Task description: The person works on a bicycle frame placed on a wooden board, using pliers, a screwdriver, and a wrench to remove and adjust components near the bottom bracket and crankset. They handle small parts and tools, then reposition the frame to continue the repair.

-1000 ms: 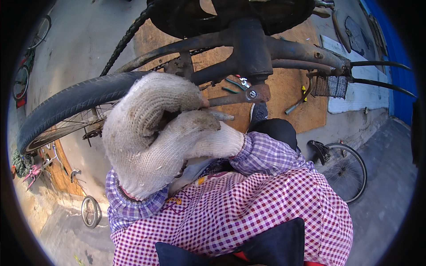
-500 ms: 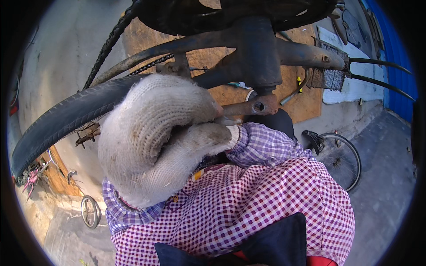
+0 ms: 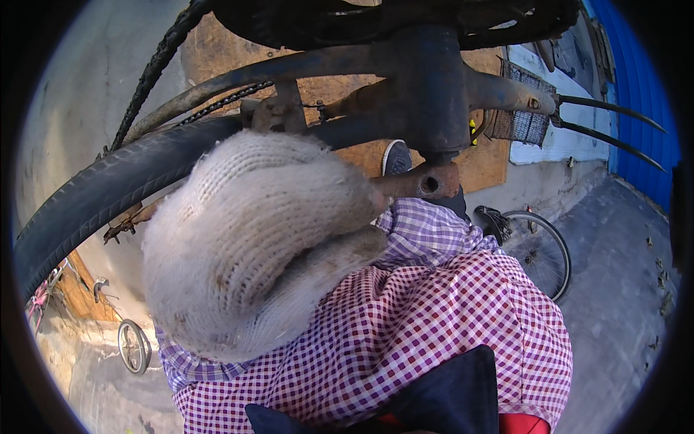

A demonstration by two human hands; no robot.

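Observation:
My left hand (image 3: 253,239), in a white knitted glove with grimy patches, fills the middle of the view. Its fingers and thumb curl together; what lies between them is hidden. The fingertips meet a rusty crank arm (image 3: 408,184), which has a round hole near its end. That arm joins the dark bottom bracket shell (image 3: 434,108) of a bicycle frame. My right arm, in a checked sleeve (image 3: 430,228), reaches in behind the left glove, which covers the right hand. A rear tyre (image 3: 108,184) is just beyond the left hand.
A large chainring (image 3: 311,25) and hanging chain (image 3: 155,69) are overhead. A wire basket (image 3: 517,105) and fork blades (image 3: 614,112) stand at the right. Loose wheels (image 3: 538,253) lean around. A shoe (image 3: 396,157) shows behind the frame, near a brown board (image 3: 484,170) and blue wall (image 3: 650,94).
My left hand has come closer and covers more of the right glove, whose cuff showed before. The frame has shifted slightly in view, and the shoe behind it shows more.

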